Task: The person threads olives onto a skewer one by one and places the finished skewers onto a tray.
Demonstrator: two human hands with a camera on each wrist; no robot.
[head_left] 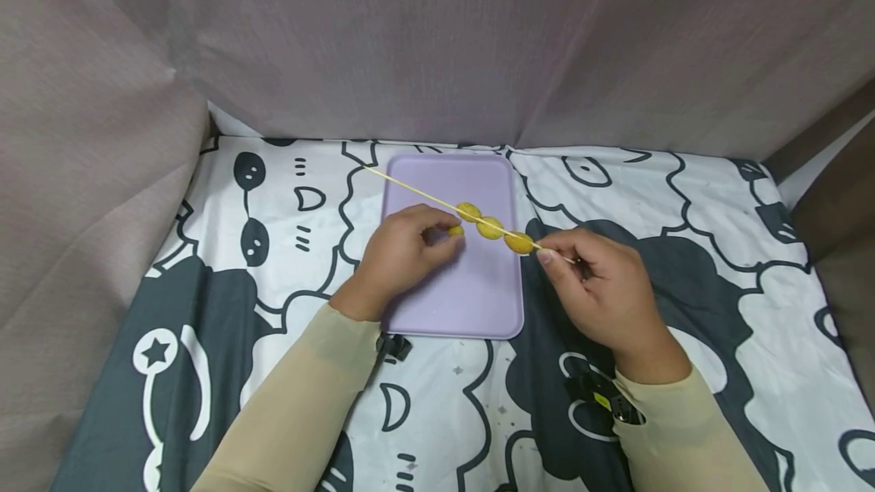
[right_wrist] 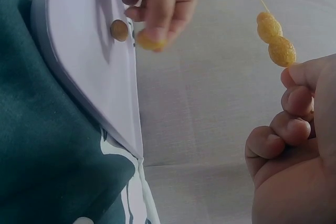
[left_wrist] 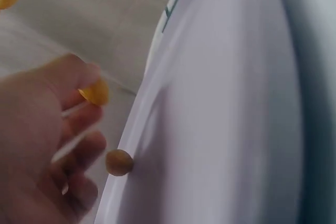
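My right hand (head_left: 604,287) pinches the lower end of a thin wooden skewer (head_left: 410,189), which slants up to the left over the tray. Three small, yellow, oval fruits, kumquat-like with dimpled skin, are threaded on it; the middle fruit (head_left: 490,228) touches its upper neighbour. Between thumb and forefinger, my left hand (head_left: 410,249) pinches a loose yellow fruit (left_wrist: 96,93), apart from the skewer. One more fruit (left_wrist: 119,162) lies on the lilac tray (head_left: 451,310); the left hand hides it in the head view.
Under the tray spreads a white and dark cloth (head_left: 294,211) with cartoon outlines. A grey-brown fabric curtain (head_left: 410,44) hangs behind it and along the left side. Dark straps with small devices (head_left: 396,346) sit at both wrists.
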